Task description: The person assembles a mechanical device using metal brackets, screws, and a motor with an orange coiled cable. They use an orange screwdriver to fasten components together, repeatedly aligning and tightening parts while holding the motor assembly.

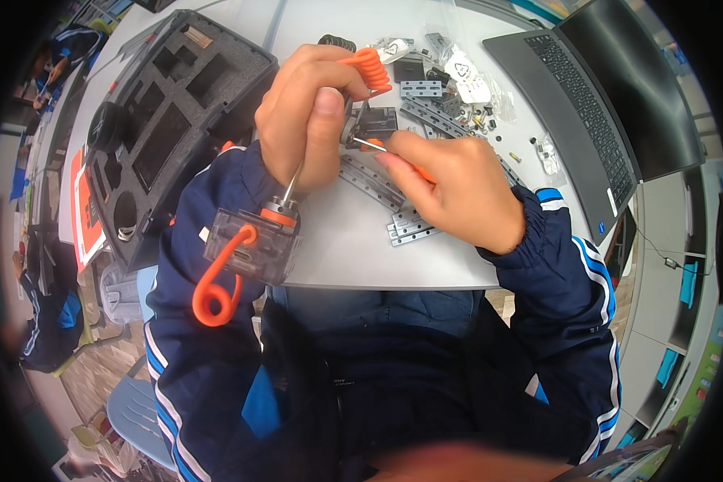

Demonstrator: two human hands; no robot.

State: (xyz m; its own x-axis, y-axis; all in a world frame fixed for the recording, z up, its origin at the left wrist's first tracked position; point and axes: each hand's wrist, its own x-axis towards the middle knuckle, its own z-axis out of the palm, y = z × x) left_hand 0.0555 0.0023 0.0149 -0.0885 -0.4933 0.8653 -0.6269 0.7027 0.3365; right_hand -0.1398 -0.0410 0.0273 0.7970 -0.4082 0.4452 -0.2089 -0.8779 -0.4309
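My left hand (309, 112) is closed around a metal rod assembly above the table. From its lower end hangs a translucent grey motor module (253, 253) with an orange coiled cable (217, 301). Another orange coiled cable (370, 69) sticks out beyond my fingers, and a dark module (377, 120) sits just past them. My right hand (466, 189) pinches a thin metal-shafted screwdriver (369, 145). Its tip meets a round metal part at the assembly's far end; a bit of orange shows under my fingers, and most of the handle is hidden in my palm.
An open black case (169, 120) with cut-out foam lies at the left. Grey perforated metal beams (373, 183), small screws and plastic bags (466, 72) are spread over the white table (329, 249). An open laptop (570, 112) stands at the right. A blue chair (140, 418) is at lower left.
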